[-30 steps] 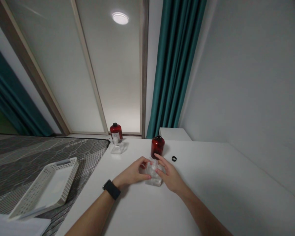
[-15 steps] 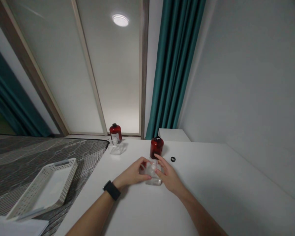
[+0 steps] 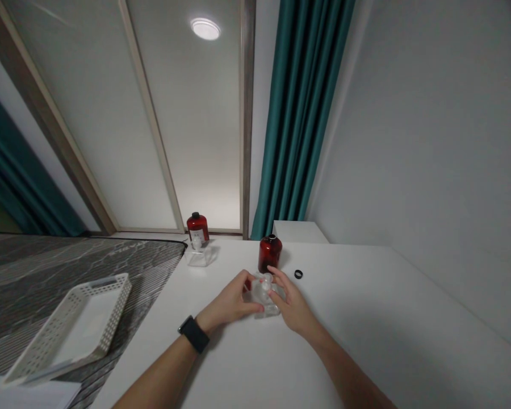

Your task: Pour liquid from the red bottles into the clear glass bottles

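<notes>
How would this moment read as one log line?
left hand: on left of clear bottle | right hand: fingers at its top | nearer red bottle: upright beyond | black ring: on table, right of it

No legible text anywhere.

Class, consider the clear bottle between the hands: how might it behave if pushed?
The clear bottle would probably slide before tipping, since its body looks squat and broad. Its smooth, shiny sides may be slippery. Its straight edges suggest stiffness.
</notes>
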Demonstrator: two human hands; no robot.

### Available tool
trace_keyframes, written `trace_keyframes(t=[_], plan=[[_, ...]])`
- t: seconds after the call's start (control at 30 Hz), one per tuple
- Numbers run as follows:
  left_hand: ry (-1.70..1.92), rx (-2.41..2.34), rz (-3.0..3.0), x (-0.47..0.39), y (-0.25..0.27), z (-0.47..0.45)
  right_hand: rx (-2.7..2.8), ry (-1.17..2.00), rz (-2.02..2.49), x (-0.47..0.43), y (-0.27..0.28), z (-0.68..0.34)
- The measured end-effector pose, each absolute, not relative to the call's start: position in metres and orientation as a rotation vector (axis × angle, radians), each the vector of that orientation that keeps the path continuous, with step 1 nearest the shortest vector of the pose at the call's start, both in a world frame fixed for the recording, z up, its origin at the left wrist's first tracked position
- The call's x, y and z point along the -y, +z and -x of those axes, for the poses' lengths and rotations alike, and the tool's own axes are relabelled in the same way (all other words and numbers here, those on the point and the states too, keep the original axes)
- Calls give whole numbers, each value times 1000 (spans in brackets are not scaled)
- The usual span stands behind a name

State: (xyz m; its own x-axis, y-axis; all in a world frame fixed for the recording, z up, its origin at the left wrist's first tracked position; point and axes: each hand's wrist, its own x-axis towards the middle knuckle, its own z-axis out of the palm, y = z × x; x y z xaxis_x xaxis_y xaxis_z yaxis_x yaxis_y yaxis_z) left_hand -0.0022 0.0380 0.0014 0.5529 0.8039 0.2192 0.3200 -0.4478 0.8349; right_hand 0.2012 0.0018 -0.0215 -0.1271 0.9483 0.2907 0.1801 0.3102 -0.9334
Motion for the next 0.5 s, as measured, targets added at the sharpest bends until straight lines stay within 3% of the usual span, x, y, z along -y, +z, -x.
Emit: trace_keyframes(t=[0.2, 0.5], plan=[[714, -898, -2073, -40, 12, 7, 1524, 806, 1163, -14, -25, -215], [790, -862, -2152, -39, 8, 5, 1511, 976, 1102, -17, -24, -228]])
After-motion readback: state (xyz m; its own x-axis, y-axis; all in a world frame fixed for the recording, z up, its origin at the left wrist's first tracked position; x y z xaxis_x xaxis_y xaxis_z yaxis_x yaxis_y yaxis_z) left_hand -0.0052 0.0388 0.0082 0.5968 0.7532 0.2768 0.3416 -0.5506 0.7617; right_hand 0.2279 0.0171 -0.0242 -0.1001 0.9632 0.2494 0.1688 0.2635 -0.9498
